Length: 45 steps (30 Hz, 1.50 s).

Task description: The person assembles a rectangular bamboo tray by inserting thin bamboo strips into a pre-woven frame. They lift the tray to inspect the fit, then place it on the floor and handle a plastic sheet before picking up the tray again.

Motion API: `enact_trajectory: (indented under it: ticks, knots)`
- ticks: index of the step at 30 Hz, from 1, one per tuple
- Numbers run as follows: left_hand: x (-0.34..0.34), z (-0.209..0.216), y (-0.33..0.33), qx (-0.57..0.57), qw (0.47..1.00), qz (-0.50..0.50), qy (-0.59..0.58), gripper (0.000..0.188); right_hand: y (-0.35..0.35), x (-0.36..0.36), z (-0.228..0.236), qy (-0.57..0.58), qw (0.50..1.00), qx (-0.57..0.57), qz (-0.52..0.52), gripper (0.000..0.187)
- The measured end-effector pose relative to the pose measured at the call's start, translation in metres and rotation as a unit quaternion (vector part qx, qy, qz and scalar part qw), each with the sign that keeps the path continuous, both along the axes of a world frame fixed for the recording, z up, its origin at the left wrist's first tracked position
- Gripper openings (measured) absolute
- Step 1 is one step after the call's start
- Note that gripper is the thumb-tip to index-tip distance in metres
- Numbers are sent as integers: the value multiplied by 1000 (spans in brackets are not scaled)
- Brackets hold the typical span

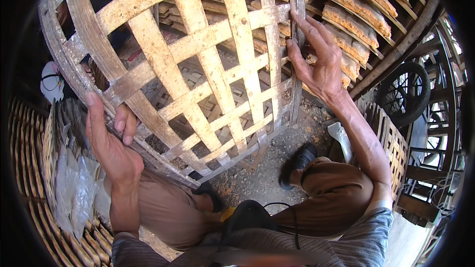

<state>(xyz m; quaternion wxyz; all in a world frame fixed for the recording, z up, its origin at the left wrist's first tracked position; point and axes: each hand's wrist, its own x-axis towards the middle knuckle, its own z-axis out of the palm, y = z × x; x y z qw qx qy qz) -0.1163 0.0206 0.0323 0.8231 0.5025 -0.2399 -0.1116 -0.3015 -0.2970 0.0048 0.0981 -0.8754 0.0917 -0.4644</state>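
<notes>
A large rack of flat woven slats, pale and speckled with stains, is a lattice tray (210, 66) held up in front of me, tilted, with wide gaps between its strips. My left hand (113, 143) grips its left edge, the thumb on the near side and fingertips curling through the weave. On the right edge is my right hand (319, 59), its thumb and fingers pressed along the frame. Through the gaps, the dirty floor and further lattice show. The tray carries nothing that I can make out.
Thick orange-brown slabs (354, 27) lie on slatted racks at the upper right. Clear plastic bags (74, 183) hang over racks at the left. A black spoked wheel (403, 90) stands at the right, near another woven tray (396, 158). Crumbs litter the floor (252, 185) by my feet.
</notes>
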Motion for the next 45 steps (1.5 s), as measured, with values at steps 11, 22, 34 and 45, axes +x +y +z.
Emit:
enact_trajectory:
  ticks: [11, 22, 34, 45]
  knots:
    - [-1, 0, -2, -4, 999, 26, -18, 40, 3, 11, -24, -14, 998, -51, -29, 40]
    - [2, 5, 0, -7, 999, 31, -15, 43, 3, 9, -10, -19, 999, 31, 10, 27]
    - [-4, 4, -2, -21, 999, 12, -22, 40, -9, 7, -17, -2, 998, -52, -31, 26]
    - [-1, 5, -3, -44, 999, -8, 9, 44, -11, 3, -7, -9, 993, -117, -14, 19]
